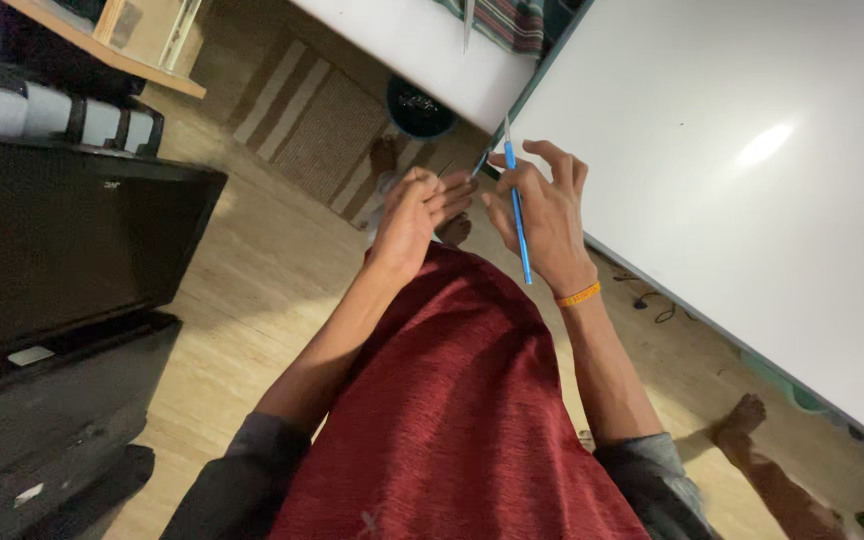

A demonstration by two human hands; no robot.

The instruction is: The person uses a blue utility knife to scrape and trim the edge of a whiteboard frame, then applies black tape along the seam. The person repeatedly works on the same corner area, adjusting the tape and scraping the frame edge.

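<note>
While the right hand [542, 215] grips a thin blue tool [517, 215] upright between half-curled fingers, the left hand [414, 212] pinches something tiny at its tip, beside the white tabletop [752, 230]; work looks midway, unfinished.

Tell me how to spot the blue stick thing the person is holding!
Find the big white table on the right, then its near edge, where two hands meet above a red cloth. The right hand, with an orange wristband, pinches a thin blue stick. It is the only bright blue, pencil-slim thing there, pointing down toward the lap.
</note>
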